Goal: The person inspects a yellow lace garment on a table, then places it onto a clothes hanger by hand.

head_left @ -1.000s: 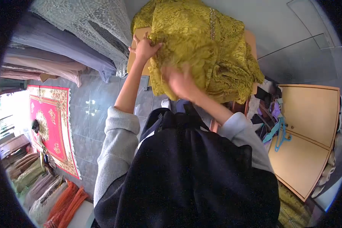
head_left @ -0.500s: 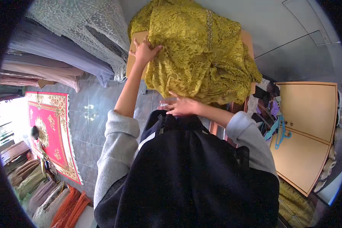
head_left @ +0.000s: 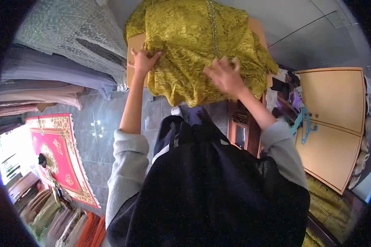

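Note:
A mustard-yellow lace garment with a beaded trim running down it lies rumpled over a light wooden tabletop. Its near edge hangs in folds over the table's front. At the garment's left edge rests my left hand, fingers spread, its thumb on the lace and its other fingers toward the bare wood. My right hand, slightly blurred, is over the front middle of the lace with fingers apart and nothing visible in them.
Gowns in grey and lilac hang at the left. Beyond them a red patterned rug lies on the grey tiled floor. At the right are a wooden cabinet, a blue hanger and a jumble of cloth.
My right hand has risen from below the garment's near edge to over its lace, moving forward and right. My left hand stays at the left edge while the view shifts slightly.

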Demonstrator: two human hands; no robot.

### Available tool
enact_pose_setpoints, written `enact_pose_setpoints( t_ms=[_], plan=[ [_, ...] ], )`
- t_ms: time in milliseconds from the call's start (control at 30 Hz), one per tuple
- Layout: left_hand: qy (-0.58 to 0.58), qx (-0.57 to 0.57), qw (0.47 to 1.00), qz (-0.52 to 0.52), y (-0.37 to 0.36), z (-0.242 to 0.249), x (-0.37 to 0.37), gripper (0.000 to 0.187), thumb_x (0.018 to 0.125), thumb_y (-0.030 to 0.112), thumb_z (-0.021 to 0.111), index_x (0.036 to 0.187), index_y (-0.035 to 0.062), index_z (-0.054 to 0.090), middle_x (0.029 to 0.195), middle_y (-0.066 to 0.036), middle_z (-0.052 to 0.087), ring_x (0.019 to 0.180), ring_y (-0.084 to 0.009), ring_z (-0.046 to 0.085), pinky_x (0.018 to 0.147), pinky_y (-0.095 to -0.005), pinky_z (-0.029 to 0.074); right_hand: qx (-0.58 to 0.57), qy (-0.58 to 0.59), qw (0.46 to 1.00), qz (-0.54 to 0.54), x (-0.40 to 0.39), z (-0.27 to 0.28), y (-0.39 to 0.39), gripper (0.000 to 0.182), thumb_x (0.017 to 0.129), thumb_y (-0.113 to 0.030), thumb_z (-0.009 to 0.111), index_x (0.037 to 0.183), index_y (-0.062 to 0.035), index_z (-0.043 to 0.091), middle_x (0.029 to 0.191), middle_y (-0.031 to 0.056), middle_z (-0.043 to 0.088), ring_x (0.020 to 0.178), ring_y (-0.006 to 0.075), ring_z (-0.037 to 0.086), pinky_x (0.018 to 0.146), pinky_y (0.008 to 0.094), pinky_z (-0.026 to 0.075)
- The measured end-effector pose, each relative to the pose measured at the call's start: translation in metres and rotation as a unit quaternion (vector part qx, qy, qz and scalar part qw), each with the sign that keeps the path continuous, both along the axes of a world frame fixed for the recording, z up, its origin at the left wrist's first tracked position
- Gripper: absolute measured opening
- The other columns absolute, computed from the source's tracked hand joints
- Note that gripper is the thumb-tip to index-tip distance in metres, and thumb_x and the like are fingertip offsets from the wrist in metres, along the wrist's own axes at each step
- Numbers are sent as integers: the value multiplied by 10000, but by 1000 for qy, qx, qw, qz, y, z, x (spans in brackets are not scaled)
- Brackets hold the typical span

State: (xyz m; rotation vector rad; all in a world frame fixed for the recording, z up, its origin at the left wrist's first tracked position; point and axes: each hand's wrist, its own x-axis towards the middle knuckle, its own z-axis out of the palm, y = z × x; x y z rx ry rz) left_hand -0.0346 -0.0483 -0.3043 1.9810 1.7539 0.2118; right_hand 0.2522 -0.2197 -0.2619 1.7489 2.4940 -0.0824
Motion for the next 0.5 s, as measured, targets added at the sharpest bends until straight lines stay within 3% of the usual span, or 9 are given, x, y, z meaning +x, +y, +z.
enact_pose_setpoints(
  t_ms=[33, 100, 133, 167, 200, 267, 367, 433, 500],
  plan=[
    [-27, 3, 1000, 0, 5, -16, -6, 790, 664, 624, 639, 1225, 82, 518, 1252, -62, 524, 1340, -393, 92, 868, -742, 133, 286, 147, 946, -51, 4, -15, 10, 482, 905, -318, 407, 1376, -331, 301, 1460, 85, 230, 1366, 281, 122, 1002, 648, 83],
    [-65, 16, 998, 18, -1, -28, -15, 827, 659, 618, 647, 1264, 83, 473, 1199, -81, 555, 1340, -390, 98, 869, -740, 132, 62, 164, 978, -110, -11, -21, 5, 475, 903, -315, 399, 1371, -283, 327, 1457, 128, 220, 1369, 294, 100, 990, 662, 73],
    [-102, 27, 994, 32, -5, -24, -20, 867, 654, 612, 655, 1304, 84, 428, 1146, -99, 586, 1340, -388, 104, 870, -739, 131, 131, -23, 987, 91, -26, -21, -18, 306, 888, -265, 442, 1148, -152, 556, 1251, 121, 463, 1194, 255, 386, 956, 617, 134],
    [-139, 53, 989, 22, -15, -16, -24, 855, 655, 572, 680, 1297, 65, 431, 1144, -113, 581, 1341, -389, 107, 876, -742, 111, -255, -8, 960, 115, -32, -11, -30, 303, 891, -285, 438, 1147, -198, 574, 1361, 33, 410, 1285, 188, 316, 984, 604, 130],
    [-112, 56, 992, 19, -28, -9, -30, 829, 648, 551, 697, 1265, 48, 464, 1161, -112, 575, 1339, -399, 103, 880, -743, 97, -152, 231, 942, 189, -24, -52, -54, 281, 883, -298, 447, 1115, -234, 591, 1358, -60, 418, 1302, 124, 291, 993, 607, 118],
    [-104, 57, 993, -25, -43, -28, -51, 760, 627, 522, 728, 1186, 42, 543, 1213, -111, 548, 1334, -424, 90, 890, -744, 63, 3, 214, 926, 310, -17, -56, -65, 297, 888, -322, 434, 1141, -264, 580, 1401, -95, 354, 1342, 113, 211, 1030, 586, 37],
    [-56, -69, 995, -33, -59, 3, -69, 653, 578, 523, 759, 1062, 100, 647, 1323, -118, 457, 1323, -466, 72, 904, -744, 31, 118, 162, 973, 118, 10, -26, -7, 380, 914, -348, 388, 1283, -298, 460, 1475, 2, 198, 1375, 163, 89, 1038, 560, -97],
    [-46, -53, 997, 11, -53, 31, -66, 652, 554, 528, 772, 1082, 168, 642, 1362, -111, 411, 1318, -476, 98, 904, -749, 36, 182, 342, 920, -63, 34, 11, 56, 405, 870, -323, 500, 1272, -274, 478, 1488, 56, 116, 1368, 314, 61, 1018, 641, 4],
    [-15, 23, 996, 85, -45, 69, -42, 606, 590, 531, 752, 1085, 203, 632, 1369, -107, 404, 1305, -481, 145, 868, -771, 59, 273, 129, 940, -162, 76, 34, 118, 585, 812, -213, 613, 1342, -279, 376, 1495, 64, 13, 1355, 359, -53, 1000, 668, 110]
  ],
)
